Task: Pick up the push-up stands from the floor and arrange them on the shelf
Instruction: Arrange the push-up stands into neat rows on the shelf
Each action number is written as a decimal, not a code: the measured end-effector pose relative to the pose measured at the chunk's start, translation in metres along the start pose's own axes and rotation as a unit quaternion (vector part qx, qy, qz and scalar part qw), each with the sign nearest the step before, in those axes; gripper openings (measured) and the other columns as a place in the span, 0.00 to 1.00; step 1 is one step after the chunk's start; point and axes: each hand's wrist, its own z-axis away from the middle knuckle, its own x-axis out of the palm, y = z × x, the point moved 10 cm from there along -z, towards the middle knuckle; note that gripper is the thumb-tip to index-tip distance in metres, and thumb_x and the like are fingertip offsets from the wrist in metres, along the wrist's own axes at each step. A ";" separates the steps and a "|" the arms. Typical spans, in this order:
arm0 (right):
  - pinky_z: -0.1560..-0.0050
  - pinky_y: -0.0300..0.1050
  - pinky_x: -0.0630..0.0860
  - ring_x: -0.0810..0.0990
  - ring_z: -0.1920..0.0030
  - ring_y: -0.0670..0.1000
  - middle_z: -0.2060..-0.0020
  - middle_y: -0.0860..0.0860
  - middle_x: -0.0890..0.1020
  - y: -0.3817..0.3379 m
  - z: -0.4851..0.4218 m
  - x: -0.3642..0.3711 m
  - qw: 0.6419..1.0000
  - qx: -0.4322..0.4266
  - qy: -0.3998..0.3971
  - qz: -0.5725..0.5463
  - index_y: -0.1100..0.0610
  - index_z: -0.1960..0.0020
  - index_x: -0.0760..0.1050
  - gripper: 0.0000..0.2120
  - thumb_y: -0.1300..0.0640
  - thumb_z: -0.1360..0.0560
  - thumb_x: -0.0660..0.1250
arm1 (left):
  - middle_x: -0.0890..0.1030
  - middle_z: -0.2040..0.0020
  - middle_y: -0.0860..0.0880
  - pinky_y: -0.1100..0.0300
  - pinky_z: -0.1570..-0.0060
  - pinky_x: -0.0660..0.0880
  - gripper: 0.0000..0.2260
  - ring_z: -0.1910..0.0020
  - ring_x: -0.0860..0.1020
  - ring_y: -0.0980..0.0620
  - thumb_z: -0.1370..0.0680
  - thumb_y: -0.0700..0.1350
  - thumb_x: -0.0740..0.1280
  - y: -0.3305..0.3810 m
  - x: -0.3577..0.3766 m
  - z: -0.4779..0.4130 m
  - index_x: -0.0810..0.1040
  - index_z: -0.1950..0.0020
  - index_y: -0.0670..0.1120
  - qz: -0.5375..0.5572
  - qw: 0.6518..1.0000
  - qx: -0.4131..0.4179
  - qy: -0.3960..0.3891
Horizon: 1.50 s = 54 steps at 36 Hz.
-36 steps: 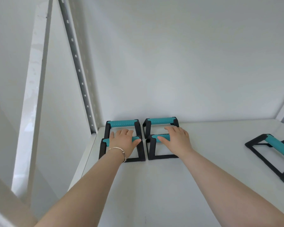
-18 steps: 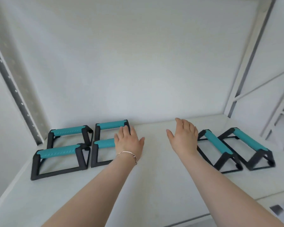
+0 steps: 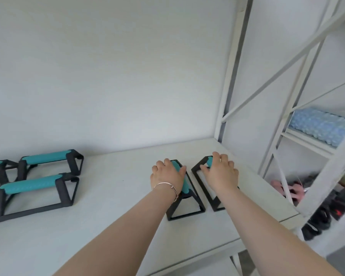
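Two push-up stands with black frames and teal grips stand side by side at the right end of the white shelf (image 3: 112, 226). My left hand (image 3: 166, 177) wraps the grip of the left one (image 3: 185, 200). My right hand (image 3: 220, 173) lies over the grip of the right one (image 3: 200, 170), fingers curled around it. At the shelf's left end stand several more stands, the nearest (image 3: 34, 193) in front and another (image 3: 52, 161) behind it.
The shelf's right upright post (image 3: 230, 76) rises just beyond the right stand. A neighbouring rack to the right holds a pale blue bumpy roll (image 3: 319, 125) and pink and dark items (image 3: 293, 188) lower down. The wall stands close behind.
My view has swung to the right. Both hands moved from the left group of stands across the shelf and now close on the two stands at the right end.
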 end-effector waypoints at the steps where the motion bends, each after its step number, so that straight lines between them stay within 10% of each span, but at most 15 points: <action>1: 0.48 0.55 0.74 0.71 0.40 0.60 0.35 0.56 0.69 0.003 -0.002 0.004 1.000 0.000 -0.016 -0.011 0.54 0.28 0.60 0.30 0.39 0.23 0.60 | 0.71 0.39 0.42 0.50 0.42 0.70 0.29 0.39 0.70 0.42 0.23 0.64 0.57 0.005 0.007 -0.001 0.66 0.35 0.41 0.010 1.000 -0.013 -0.012; 18: 0.60 0.48 0.71 0.75 0.56 0.58 0.50 0.56 0.78 0.016 -0.032 0.035 0.987 0.031 -0.154 -0.043 0.59 0.42 0.64 0.22 0.42 0.23 0.63 | 0.74 0.42 0.43 0.55 0.57 0.72 0.28 0.49 0.75 0.45 0.28 0.53 0.71 -0.004 0.017 -0.013 0.66 0.35 0.41 0.072 0.991 -0.076 -0.078; 43: 0.52 0.46 0.75 0.79 0.54 0.51 0.53 0.48 0.80 -0.223 0.117 0.041 0.910 -0.271 -0.282 -0.138 0.44 0.45 0.78 0.10 0.48 0.26 0.69 | 0.76 0.51 0.58 0.67 0.66 0.74 0.19 0.62 0.80 0.56 0.28 0.59 0.70 -0.266 -0.138 0.077 0.70 0.39 0.64 -0.004 0.986 0.059 -0.156; 54: 0.41 0.50 0.73 0.77 0.46 0.52 0.47 0.48 0.80 -0.354 0.205 0.056 0.884 -0.324 -0.312 -0.126 0.44 0.41 0.78 0.13 0.48 0.25 0.69 | 0.75 0.47 0.59 0.61 0.47 0.70 0.19 0.50 0.75 0.56 0.26 0.58 0.68 -0.402 -0.206 0.097 0.68 0.37 0.67 -0.038 0.988 0.077 -0.132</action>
